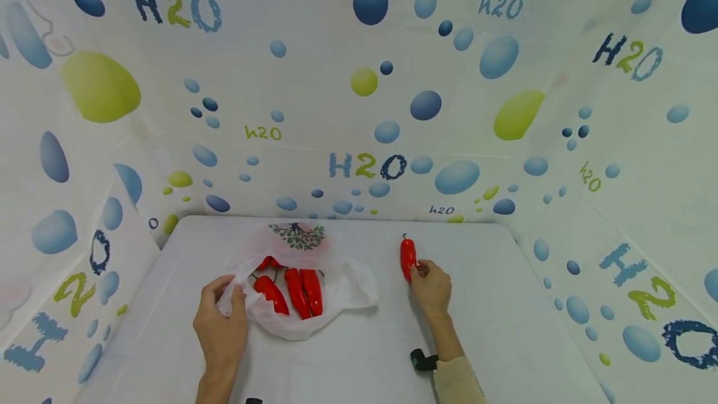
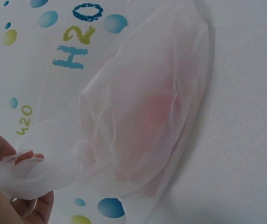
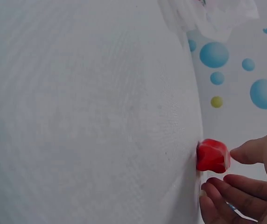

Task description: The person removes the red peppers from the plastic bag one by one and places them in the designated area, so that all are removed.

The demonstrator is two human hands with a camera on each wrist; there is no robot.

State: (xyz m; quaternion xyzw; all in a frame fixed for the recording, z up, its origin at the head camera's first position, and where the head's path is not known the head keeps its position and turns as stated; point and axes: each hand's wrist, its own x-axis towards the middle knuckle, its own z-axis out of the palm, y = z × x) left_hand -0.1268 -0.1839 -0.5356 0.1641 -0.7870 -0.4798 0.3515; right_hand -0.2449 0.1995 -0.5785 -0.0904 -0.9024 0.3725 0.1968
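A thin white plastic bag (image 1: 297,329) lies spread on the table, with several red chili peppers (image 1: 272,295) on it or in its mouth. My left hand (image 1: 223,323) pinches the bag's left edge; the left wrist view shows the bunched film (image 2: 35,177) between thumb and fingers, a faint red showing through the bag. To the right, a single red pepper (image 1: 408,257) lies on the table, its stem pointing away. My right hand (image 1: 433,285) is at its near end. In the right wrist view the thumb is close beside that pepper (image 3: 213,156), the fingers loosely extended and not wrapped round it.
The white table (image 1: 359,366) has its far edge against a hanging white cloth (image 1: 314,80) printed with blue and green drops. The cloth also covers both sides. Green leaf print (image 1: 297,235) marks the bag's far part. A black wrist device (image 1: 422,360) sits by the right sleeve.
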